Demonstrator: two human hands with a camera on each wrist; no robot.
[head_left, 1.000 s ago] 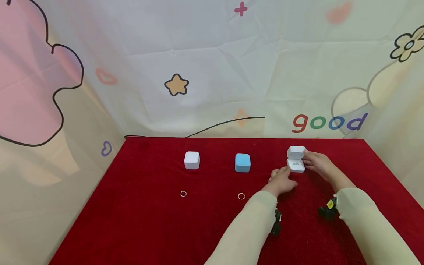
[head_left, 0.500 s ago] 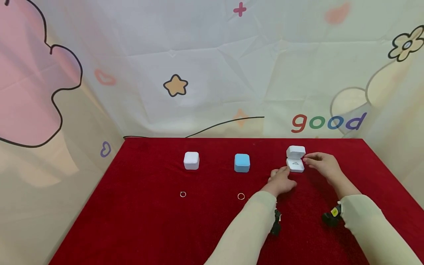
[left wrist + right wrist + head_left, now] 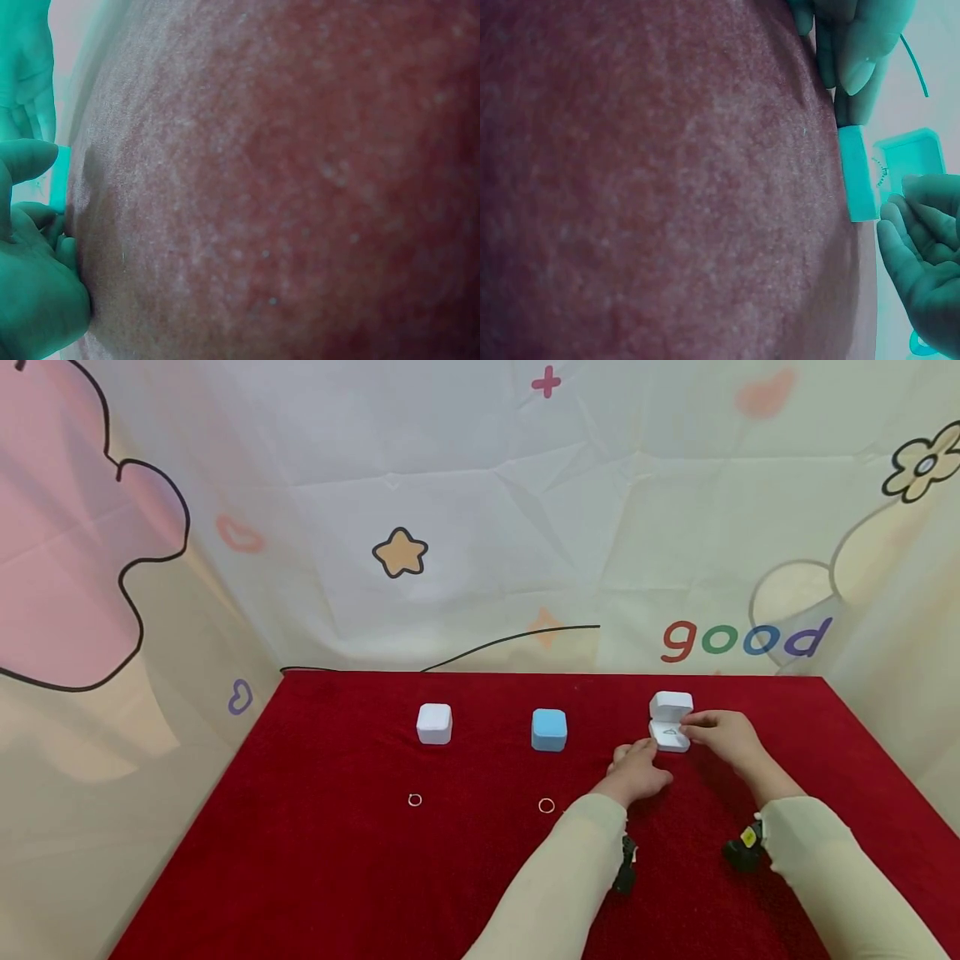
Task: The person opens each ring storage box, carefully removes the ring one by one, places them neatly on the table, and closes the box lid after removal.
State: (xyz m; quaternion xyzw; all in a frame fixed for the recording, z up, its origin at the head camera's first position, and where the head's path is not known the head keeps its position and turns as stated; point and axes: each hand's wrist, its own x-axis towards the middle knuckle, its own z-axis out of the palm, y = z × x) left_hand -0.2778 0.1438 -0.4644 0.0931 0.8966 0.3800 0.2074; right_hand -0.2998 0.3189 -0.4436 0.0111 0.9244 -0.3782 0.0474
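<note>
A white ring box [image 3: 670, 740] stands with its lid raised at the right of the red cloth. A ring [image 3: 669, 732] sits in its white insert; the right wrist view shows a beaded edge on this ring [image 3: 880, 172]. My left hand [image 3: 633, 772] touches the box's left side with a fingertip, its thumb in front and apart from the box. My right hand [image 3: 723, 737] reaches over the box's right edge. Its fingertips [image 3: 894, 206] are close together beside the ring, and whether they touch it is hard to see.
A closed white box [image 3: 434, 724] and a closed blue box [image 3: 549, 730] stand to the left. Before them lie two loose rings, one ring [image 3: 415, 800] at the left and a larger ring [image 3: 547, 806]. Behind the red cloth [image 3: 337, 860] hangs a printed curtain [image 3: 480, 527].
My right hand left the side of the box, drew back slightly to the right, then came in over the insert near the ring. My left hand stays at the box's left side.
</note>
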